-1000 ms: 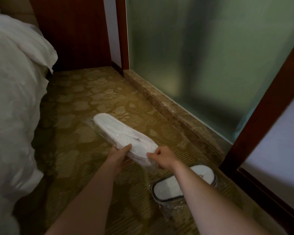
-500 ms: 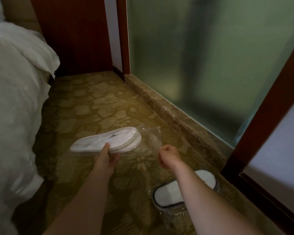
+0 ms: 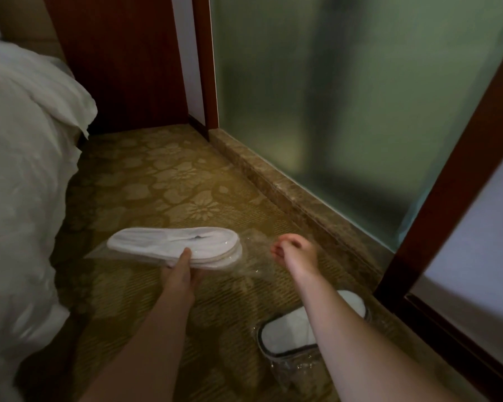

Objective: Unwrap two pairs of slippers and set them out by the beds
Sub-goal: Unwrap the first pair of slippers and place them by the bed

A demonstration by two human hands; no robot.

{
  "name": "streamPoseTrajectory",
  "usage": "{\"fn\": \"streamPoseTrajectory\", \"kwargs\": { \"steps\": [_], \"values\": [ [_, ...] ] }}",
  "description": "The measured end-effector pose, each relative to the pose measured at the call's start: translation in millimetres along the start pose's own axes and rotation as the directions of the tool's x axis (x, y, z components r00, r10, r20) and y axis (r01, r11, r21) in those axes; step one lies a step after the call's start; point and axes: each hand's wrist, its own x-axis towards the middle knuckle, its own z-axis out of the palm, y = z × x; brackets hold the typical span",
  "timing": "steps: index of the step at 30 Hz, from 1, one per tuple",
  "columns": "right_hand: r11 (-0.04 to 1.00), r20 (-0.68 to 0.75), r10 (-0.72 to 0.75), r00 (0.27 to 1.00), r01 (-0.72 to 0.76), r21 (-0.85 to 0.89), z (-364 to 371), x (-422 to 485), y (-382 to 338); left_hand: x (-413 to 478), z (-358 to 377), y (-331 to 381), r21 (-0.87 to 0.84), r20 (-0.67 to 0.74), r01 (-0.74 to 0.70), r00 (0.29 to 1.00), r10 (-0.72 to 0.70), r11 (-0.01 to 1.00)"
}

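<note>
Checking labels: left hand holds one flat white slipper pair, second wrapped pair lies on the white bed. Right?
No. Head view shows the second wrapped white slipper pair on the gold patterned carpet, not the white bed. Rest correct.

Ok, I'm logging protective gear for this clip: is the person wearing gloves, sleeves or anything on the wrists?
No. The left hand and right hand are bare, no gloves. The forearms, left and right, are bare too: no sleeves, watch or bracelet in view. No ring shows, though the right hand's fingers are blurred.
</note>
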Motion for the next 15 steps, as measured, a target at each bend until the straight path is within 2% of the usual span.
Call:
{"fn": "streamPoseTrajectory", "kwargs": {
  "steps": [4, 9, 12, 15],
  "values": [
    [0.999, 0.018, -0.002, 1.0, 0.002, -0.033, 9.9, 5.9, 4.3, -4.5, 9.4, -4.3, 0.091, 0.071, 0.013, 0.997, -0.019, 0.996],
    [0.981, 0.036, 0.145, 0.989, -0.139, -0.132, 5.4, 1.8, 10.8, -6.1, 16.1, -8.8, 0.135, 0.104, 0.06, 0.992, -0.074, 0.989],
    [0.976, 0.137, 0.206, 0.969, -0.194, -0.095, 2.4, -5.1, 7.0, -4.2, 16.9, -11.7, 0.139, 0.116, 0.057, 0.991, -0.074, 0.989],
    [0.978, 0.256, 0.205, 0.945, -0.185, -0.102, 1.8, -8.8, 4.5, -3.8, 17.6, -13.7, 0.148, 0.156, 0.075, 0.983, -0.098, 0.986]
  ]
}}
